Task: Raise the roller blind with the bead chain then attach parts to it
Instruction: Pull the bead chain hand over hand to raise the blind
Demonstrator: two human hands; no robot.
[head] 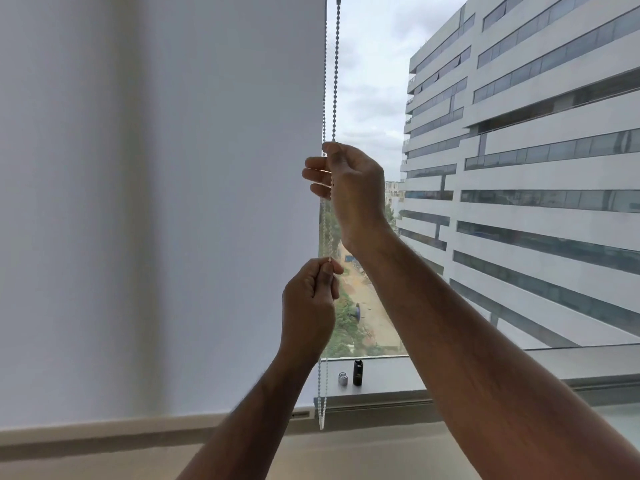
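A white roller blind (pixel 156 202) covers the left part of the window, its bottom bar near the sill. The bead chain (pixel 335 81) hangs as a double strand along the blind's right edge, and its loop ends low by the sill. My right hand (pixel 349 181) is raised and pinches the chain at about mid-height. My left hand (pixel 310 303) is lower and grips the chain between thumb and fingers. Two small parts stand on the window sill: a black cylinder (pixel 358 373) and a short grey one (pixel 343 379).
The window sill (pixel 388 375) runs across below the glass. A beige ledge (pixel 104 441) lies under the blind. Through the pane, a tall office building (pixel 536 150) and a street far below are visible.
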